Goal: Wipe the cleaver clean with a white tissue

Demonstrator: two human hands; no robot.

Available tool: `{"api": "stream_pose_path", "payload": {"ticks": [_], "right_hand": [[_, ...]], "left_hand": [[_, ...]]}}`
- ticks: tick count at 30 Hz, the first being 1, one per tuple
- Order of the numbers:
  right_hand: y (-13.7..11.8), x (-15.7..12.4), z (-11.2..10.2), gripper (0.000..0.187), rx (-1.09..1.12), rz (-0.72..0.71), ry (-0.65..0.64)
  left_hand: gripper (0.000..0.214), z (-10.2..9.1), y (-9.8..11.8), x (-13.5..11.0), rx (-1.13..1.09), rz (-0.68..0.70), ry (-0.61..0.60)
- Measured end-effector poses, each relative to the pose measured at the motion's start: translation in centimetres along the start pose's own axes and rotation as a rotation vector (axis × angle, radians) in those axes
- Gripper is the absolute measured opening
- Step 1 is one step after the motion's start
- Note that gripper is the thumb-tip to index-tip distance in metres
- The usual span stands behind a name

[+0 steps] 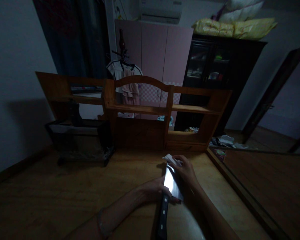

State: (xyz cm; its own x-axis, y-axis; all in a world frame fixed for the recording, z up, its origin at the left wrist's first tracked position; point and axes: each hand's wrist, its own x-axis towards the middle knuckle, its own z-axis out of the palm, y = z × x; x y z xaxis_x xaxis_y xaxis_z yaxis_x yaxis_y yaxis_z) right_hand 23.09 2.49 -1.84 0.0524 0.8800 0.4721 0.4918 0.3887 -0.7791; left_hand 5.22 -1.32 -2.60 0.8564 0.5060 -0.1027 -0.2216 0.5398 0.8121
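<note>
A broad-bladed kitchen knife [170, 186] lies between a person's two bare hands, held over a pale wooden surface [125, 196] in a dim room. Its long axis runs almost straight away from the person, the dark handle [163, 215] pointing back toward the body and the blade reaching forward toward a wooden shelf unit [141, 80]. From where I stand, the left hand [157, 187] is nearer the handle, grasping the blade's base with the thumb across the metal and fingertips showing beyond the far corner. The right hand [186, 170] is at the forward end, its fingers closed on a crumpled white wad [171, 160], tissue or cloth, against the blade's tip end. The cutting edge appears to face right, toward the right forearm; whether any of the knife rests on the wood, I cannot tell. Smooth metal throws back a hard white glare, while the slim, straight handle carries pale round rivets. Faint grain and a soft sheen mark the boards underneath. A narrow bracelet [101, 223] circles the left wrist. Behind, the shelf unit's warm brown timber curves into a shallow arch, with a dark-framed box [77, 141] standing on small feet to the left.
</note>
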Motion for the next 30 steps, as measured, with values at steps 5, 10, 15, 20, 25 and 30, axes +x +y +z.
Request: {"api": "stream_pose_path", "payload": {"ticks": [5,10,15,20,25,30], "right_hand": [[-1.0,-0.2,-0.4,0.027,0.011,-0.004,-0.022],[-0.9,0.1,-0.9,0.025,0.078,0.056,0.004],[0.7,0.6,-2.1,0.032,0.063,0.203,0.307],[-0.1,0.6,-3.0,0.03,-0.077,0.124,0.53],[-0.9,-0.1,-0.8,0.036,0.001,-0.111,-0.08],[-1.3,-1.1,0.1,0.053,-0.063,-0.089,-0.36]], "left_hand": [[0.064,-0.1,-0.1,0.0,-0.009,0.003,0.014],[0.062,-0.1,-0.1,0.0,0.011,0.0,0.006],[0.066,-0.5,-0.2,0.0,0.011,-0.004,-0.017],[0.072,-0.7,-0.2,0.0,-0.005,-0.016,-0.041],[0.076,-0.4,-0.2,0.1,0.021,0.011,-0.019],[0.06,-0.5,-0.4,0.3,0.02,0.03,-0.006]]}}
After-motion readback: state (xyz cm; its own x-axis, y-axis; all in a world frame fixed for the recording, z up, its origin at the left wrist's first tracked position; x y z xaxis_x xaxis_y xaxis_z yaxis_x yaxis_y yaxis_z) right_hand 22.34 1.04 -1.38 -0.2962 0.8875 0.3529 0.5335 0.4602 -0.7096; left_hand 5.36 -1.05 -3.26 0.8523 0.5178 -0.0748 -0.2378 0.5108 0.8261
